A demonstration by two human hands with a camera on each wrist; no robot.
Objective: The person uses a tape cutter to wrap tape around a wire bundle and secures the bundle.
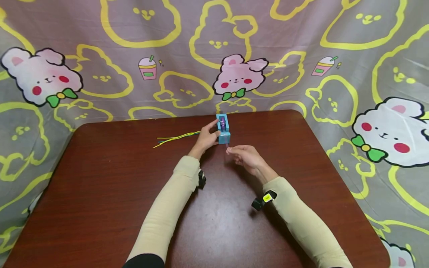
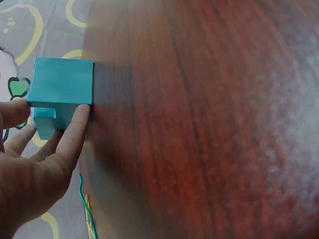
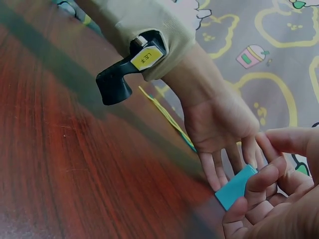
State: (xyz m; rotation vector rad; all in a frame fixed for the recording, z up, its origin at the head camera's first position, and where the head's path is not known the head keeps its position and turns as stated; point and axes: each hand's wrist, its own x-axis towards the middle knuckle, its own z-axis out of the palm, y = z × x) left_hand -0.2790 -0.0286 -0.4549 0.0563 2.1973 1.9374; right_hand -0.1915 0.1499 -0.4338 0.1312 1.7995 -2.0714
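A blue tape dispenser (image 1: 224,139) stands near the far edge of the table, a purple-looking roll (image 1: 222,123) inside it. My left hand (image 1: 207,137) grips it from the left, with fingers spread over its side; a toothed edge (image 2: 31,83) shows in the left wrist view. From the dispenser's near end a thin clear strip of tape (image 1: 227,145) runs toward me. Thumb and index finger of my right hand (image 1: 248,156) pinch that strip just in front of the dispenser. In the right wrist view, the right fingers partly hide the dispenser (image 3: 233,190).
Thin yellow and green strands (image 1: 177,137) lie on the brown table (image 1: 110,186), left of the dispenser. A patterned curtain (image 1: 187,59) hangs right behind the table's far edge. Each wrist carries a small black camera (image 1: 258,203).
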